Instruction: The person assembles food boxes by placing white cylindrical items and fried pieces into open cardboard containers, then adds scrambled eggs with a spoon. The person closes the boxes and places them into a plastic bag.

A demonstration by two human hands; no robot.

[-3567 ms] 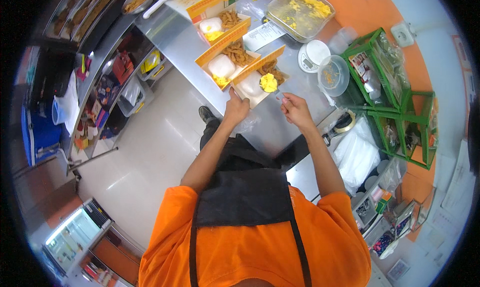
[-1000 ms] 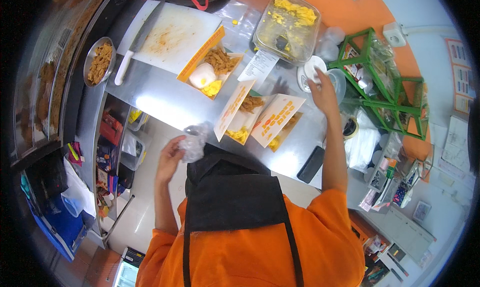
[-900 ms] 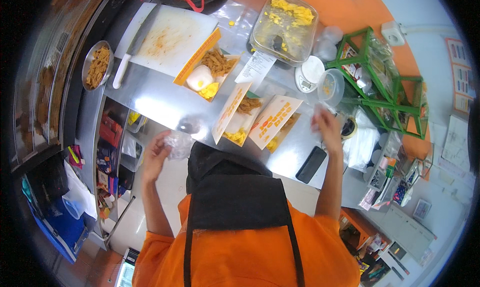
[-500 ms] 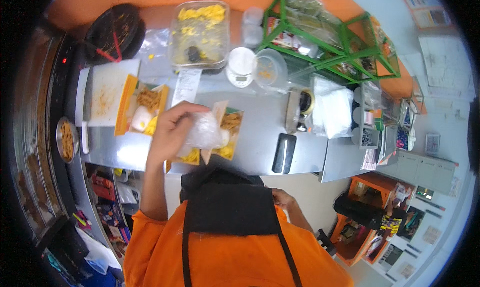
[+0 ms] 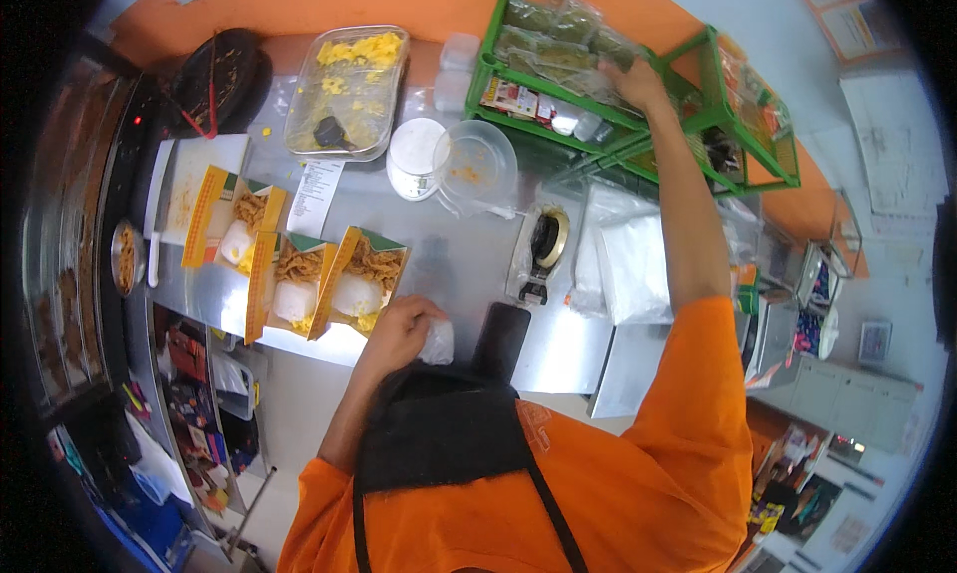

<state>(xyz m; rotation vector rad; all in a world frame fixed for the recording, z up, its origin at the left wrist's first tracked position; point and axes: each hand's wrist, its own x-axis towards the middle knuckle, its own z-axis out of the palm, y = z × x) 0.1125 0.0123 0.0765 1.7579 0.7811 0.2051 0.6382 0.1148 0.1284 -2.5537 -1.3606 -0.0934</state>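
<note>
Near the front edge of the steel table, my left hand (image 5: 397, 332) is closed on a crumpled piece of clear plastic (image 5: 437, 342). To its left stand three open yellow-and-green food boxes, a right one (image 5: 361, 279), a middle one (image 5: 289, 284) and a far-left one (image 5: 234, 229), each with white rice, shredded brown topping and yellow egg. My right arm stretches far forward, and my right hand (image 5: 633, 82) is over the clear packets of green leafy stuff (image 5: 563, 39) on top of the green rack (image 5: 573, 99). Its fingertips are blurred among the packets, so their grip is unclear.
At the back stand a glass tray (image 5: 392, 139) of egg with a dark spoon, a white scale (image 5: 414, 179) and a round plastic tub (image 5: 488, 189). A black phone (image 5: 501, 339), a tape roll (image 5: 548, 239) and white plastic bags (image 5: 628, 259) lie rightward. A knife (image 5: 154, 262) is at left.
My left hand has moved right and down from the boxes with the plastic. My right hand has risen from beside my body to the green rack. The head view has shifted.
</note>
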